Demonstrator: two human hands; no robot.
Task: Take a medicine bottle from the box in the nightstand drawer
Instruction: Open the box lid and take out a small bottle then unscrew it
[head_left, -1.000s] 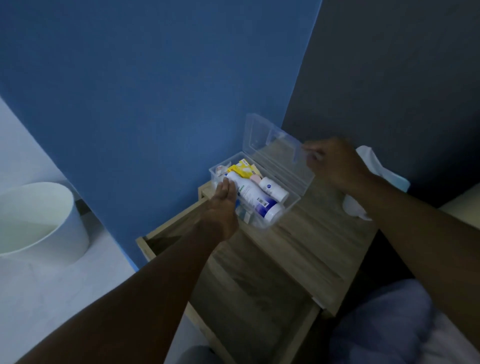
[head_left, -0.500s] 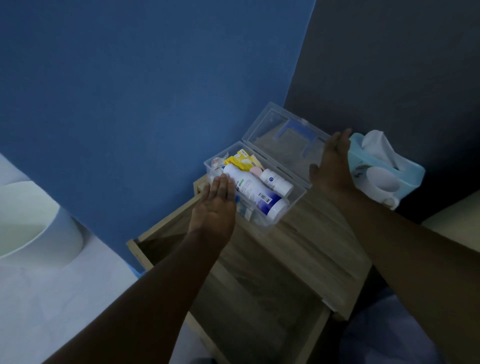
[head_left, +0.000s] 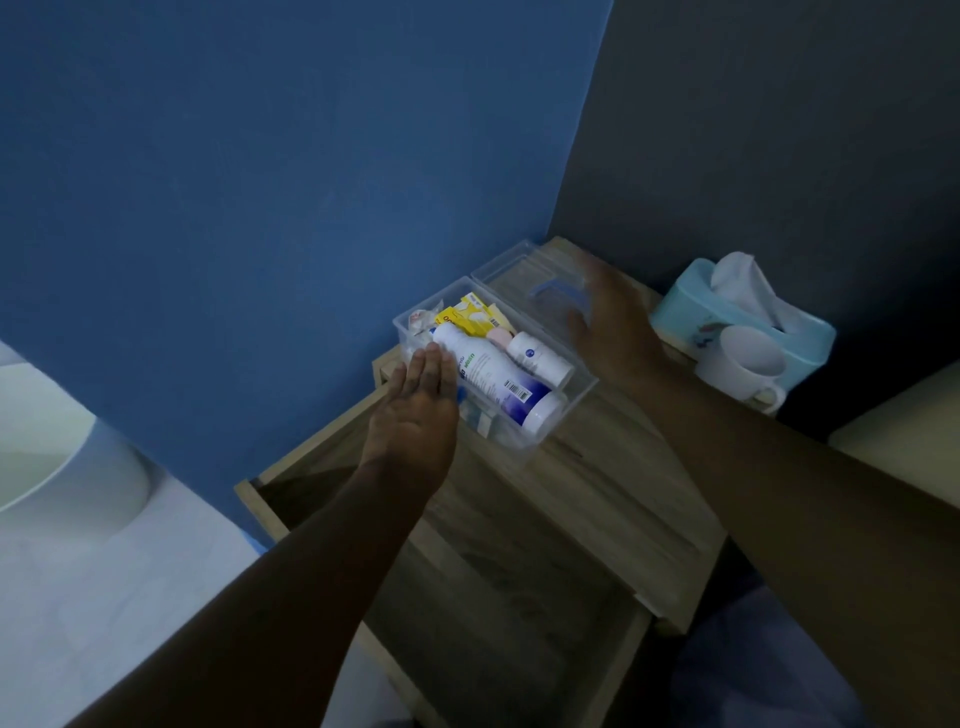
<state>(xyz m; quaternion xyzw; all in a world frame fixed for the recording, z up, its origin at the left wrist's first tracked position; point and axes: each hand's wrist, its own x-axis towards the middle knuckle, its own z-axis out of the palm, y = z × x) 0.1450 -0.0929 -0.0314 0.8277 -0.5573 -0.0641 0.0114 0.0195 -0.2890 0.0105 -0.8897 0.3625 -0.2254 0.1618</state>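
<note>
A clear plastic box (head_left: 582, 387) sits on the wooden nightstand top (head_left: 623, 493), its lid (head_left: 511, 267) lying flat open behind it. Inside lie a large white bottle with a blue end (head_left: 498, 382), a small white medicine bottle (head_left: 537, 358) and a yellow packet (head_left: 470, 319). My left hand (head_left: 415, 410) rests flat against the box's near left side, fingers together, touching the large bottle's end. My right hand (head_left: 610, 322) hovers blurred over the lid with fingers spread, holding nothing.
The nightstand drawer (head_left: 467, 597) stands pulled out below the box. A light blue tissue box (head_left: 743, 317) and a white mug (head_left: 748, 366) stand at the back right. A white bin (head_left: 62, 457) is on the floor at left. Blue wall behind.
The lid has swung from upright to lying flat behind the box. My right hand let go of it and now hovers above it. My left hand stayed at the box.
</note>
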